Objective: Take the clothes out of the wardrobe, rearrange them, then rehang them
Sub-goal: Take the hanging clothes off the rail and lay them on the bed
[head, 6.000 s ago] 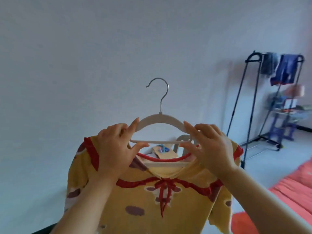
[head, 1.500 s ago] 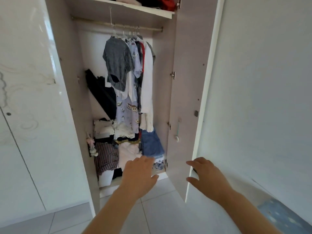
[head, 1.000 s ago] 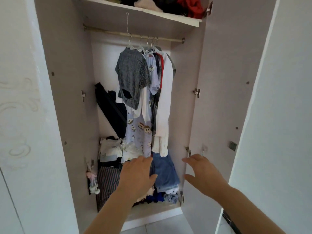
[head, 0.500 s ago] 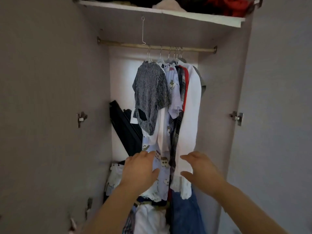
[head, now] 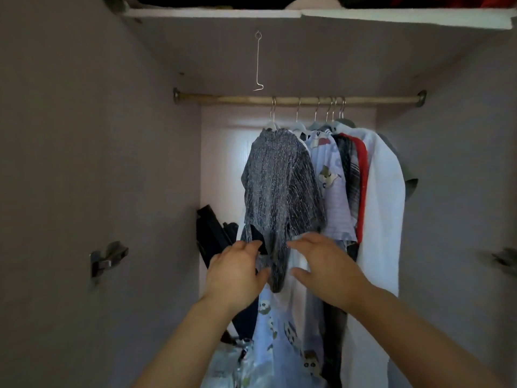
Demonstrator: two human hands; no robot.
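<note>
Inside the open wardrobe, several garments hang on hangers from a brass rail [head: 296,99]. The leftmost is a sparkly grey top [head: 279,191]; behind it hang a pale lilac cartoon-print garment [head: 333,191], a dark plaid piece with red trim [head: 355,175] and a white garment [head: 383,208]. My left hand [head: 237,273] reaches to the grey top's lower hem, fingers extended and touching the cloth. My right hand [head: 327,264] is raised just right of that hem with its fingers spread, holding nothing.
A bent wire hook [head: 258,63] dangles from the shelf [head: 307,15] above the rail. A black folded object [head: 212,236] leans in the back left corner. Folded clothes lie piled at the bottom [head: 237,365]. Hinges sit on both side walls.
I have stepped closer into the wardrobe. Both hands have risen from the lower clothes up to the hem of the grey top.
</note>
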